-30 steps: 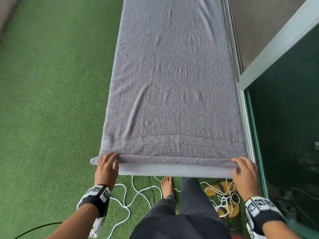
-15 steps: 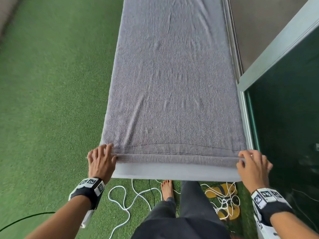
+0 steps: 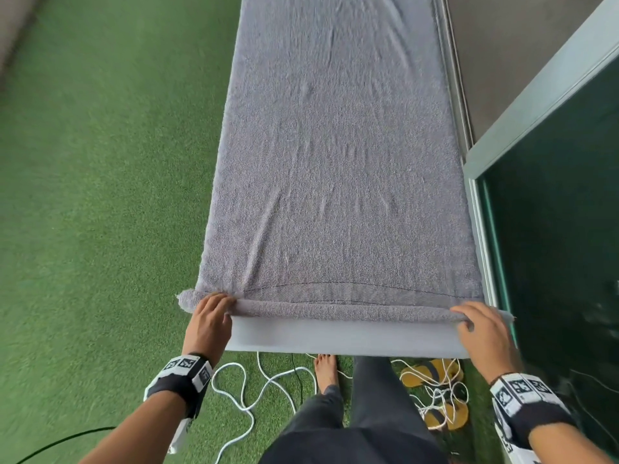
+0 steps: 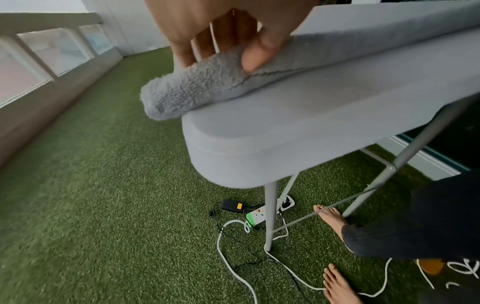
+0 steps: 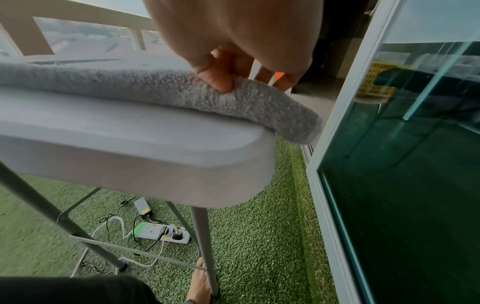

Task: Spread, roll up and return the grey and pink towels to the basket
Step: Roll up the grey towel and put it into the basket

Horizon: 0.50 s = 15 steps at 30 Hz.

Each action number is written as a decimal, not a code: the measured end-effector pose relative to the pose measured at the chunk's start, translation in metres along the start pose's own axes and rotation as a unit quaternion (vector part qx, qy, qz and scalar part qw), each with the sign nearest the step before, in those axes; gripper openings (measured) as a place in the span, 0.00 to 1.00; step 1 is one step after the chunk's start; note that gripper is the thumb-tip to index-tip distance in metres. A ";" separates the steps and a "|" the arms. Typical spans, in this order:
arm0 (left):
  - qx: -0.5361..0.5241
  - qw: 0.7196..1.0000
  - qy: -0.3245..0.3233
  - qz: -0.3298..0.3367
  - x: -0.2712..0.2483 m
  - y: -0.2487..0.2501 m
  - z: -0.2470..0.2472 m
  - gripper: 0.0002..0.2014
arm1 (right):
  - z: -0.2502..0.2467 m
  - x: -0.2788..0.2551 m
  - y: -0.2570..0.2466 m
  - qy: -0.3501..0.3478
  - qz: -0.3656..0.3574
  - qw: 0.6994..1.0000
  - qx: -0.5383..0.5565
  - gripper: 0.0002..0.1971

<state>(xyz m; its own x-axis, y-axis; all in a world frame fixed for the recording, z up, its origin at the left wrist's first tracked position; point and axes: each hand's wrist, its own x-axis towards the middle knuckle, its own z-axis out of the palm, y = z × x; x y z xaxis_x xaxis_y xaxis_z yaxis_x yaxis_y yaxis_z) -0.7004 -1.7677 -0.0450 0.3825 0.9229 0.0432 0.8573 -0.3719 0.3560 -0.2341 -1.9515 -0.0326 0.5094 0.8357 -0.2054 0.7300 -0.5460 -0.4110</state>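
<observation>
Green artificial turf (image 3: 100,195) covers this balcony floor, and on it stands a long pale folding table (image 3: 335,339) with the grey towel (image 3: 335,162) laid flat along nearly its whole length. Both hands are on the near end, where the towel is turned over into a thin first roll lying across the table just short of the edge. The left hand (image 3: 209,324) sits on the roll's left end: from the left wrist view the thumb and fingers (image 4: 255,55) curl round the fabric and pinch it, and beyond that grip a stub of roll pokes out past the table's corner. The right hand (image 3: 482,329) has the other end; the right wrist view shows the thumb dug into the pile with fingers curled behind, and outside that grip the roll's tip droops over the right corner, close to the glass sliding door (image 3: 552,262). Between the two grips the roll runs straight, a stitched hem band just beyond it. Ahead of the hands, everything else of the towel lies spread out, lightly wrinkled. Down below the grips, white cables (image 3: 241,390) loop over the turf beside bare feet, yellow sandals (image 3: 435,373) sit to the right, and a power strip (image 4: 257,216) lies by the table leg. Reflected in the door glass is a yellow basket (image 5: 376,82); no pink towel is in view.
</observation>
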 end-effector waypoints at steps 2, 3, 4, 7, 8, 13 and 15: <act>0.008 1.000 -0.023 0.016 0.001 0.001 -0.010 0.13 | -0.005 0.002 0.001 0.008 -0.034 0.999 -0.041 0.10; 0.013 0.999 -0.032 0.020 0.002 0.002 -0.015 0.14 | -0.007 0.004 0.001 0.011 -0.055 0.996 -0.064 0.09; 0.022 0.999 -0.044 0.021 0.003 0.004 -0.018 0.14 | -0.009 0.007 0.001 0.005 -0.061 0.995 -0.085 0.13; 0.077 0.992 -0.096 -0.005 0.005 0.005 -0.023 0.13 | -0.011 0.016 -0.001 -0.012 -0.044 0.994 -0.096 0.15; 0.086 0.991 -0.098 -0.020 0.005 0.004 -0.022 0.12 | -0.011 0.019 -0.002 -0.001 -0.038 0.995 -0.095 0.10; 0.124 0.988 -0.061 -0.067 0.004 0.006 -0.018 0.08 | -0.006 0.020 -0.006 0.006 -0.043 0.996 -0.078 0.17; 0.072 0.995 -0.058 -0.037 0.004 0.005 -0.008 0.06 | -0.001 0.015 -0.006 -0.043 -0.054 0.995 -0.073 0.20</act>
<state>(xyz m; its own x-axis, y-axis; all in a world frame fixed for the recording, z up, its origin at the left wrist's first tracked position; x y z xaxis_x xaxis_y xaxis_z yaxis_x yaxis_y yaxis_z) -0.6972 -1.7652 -0.0355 0.3459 0.9339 -0.0901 0.9220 -0.3206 0.2171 -0.2307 -1.9359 -0.0317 0.3873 0.8889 -0.2447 0.8404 -0.4495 -0.3027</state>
